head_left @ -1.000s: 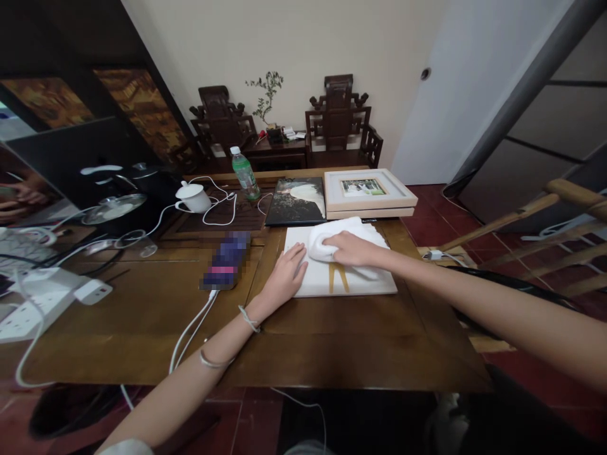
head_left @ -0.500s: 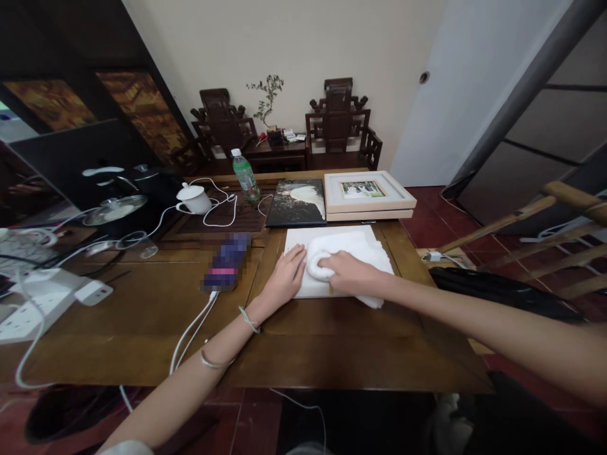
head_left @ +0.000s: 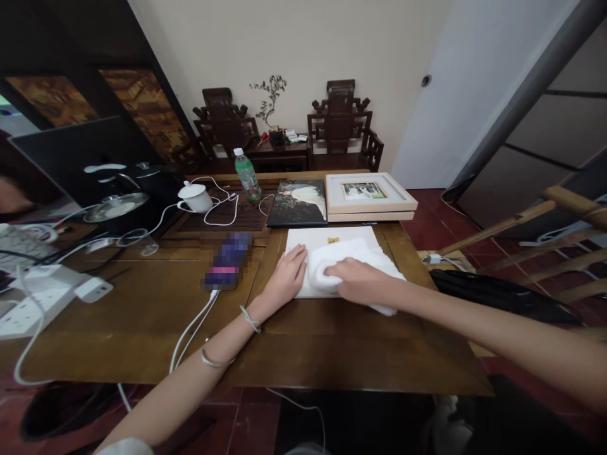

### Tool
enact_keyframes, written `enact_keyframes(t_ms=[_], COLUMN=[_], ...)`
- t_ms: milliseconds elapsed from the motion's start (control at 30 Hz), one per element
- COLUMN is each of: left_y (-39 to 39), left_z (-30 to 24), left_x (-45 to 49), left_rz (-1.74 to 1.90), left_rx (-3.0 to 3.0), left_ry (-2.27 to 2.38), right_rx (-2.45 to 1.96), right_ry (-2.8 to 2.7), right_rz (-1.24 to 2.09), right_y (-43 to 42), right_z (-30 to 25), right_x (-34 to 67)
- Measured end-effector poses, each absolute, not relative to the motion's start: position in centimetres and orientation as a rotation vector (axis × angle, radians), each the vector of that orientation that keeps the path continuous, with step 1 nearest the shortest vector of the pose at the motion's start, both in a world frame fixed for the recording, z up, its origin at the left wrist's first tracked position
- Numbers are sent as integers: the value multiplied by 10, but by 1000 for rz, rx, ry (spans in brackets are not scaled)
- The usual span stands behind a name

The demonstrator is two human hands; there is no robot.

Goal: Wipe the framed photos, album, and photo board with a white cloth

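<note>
One thick white folded cloth (head_left: 359, 249) is gripped in the right hand (head_left: 355, 281) and held against a flat white rectangular board (head_left: 310, 237), which is laid on the brown wooden table (head_left: 332, 354). The board's left side is covered by the left hand (head_left: 286, 276), extended flat, palm down.

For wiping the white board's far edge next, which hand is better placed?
Probably the right hand: it already grips the white cloth over the white board. The left hand holds no cloth and lies flat at the board's left edge, seemingly steadying it.
</note>
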State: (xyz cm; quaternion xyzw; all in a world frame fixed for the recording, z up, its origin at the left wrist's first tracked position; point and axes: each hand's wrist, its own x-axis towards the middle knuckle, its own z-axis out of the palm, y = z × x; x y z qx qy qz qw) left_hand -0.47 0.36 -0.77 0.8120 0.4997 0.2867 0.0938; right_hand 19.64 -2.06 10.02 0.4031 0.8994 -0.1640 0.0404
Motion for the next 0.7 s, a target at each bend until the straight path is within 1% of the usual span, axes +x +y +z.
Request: enact_keyframes(t_ms=[167, 300, 367, 467, 567, 700], left_y=[0, -2, -3, -3, -2, 0], left_z=[0, 12, 16, 17, 14, 11], left_x=[-3, -1, 0, -2, -4, -5], left_rz=[903, 1156, 1276, 1373, 1389, 1317], left_rx=[2327, 2168, 2073, 1935, 1878, 1936], left_ry=[1469, 1410, 1383, 1368, 1337, 1388], right_rx=[1356, 1413, 1346, 1072, 853, 778], right_ry=[2813, 2820, 2864, 2972, 2989, 2898], right_rz=[-355, -301, -305, -344, -399, -573], right_y=[33, 47, 42, 23, -2, -34], right_z=[91, 83, 77, 72, 75, 94], right_x=[183, 164, 156, 150, 152, 163])
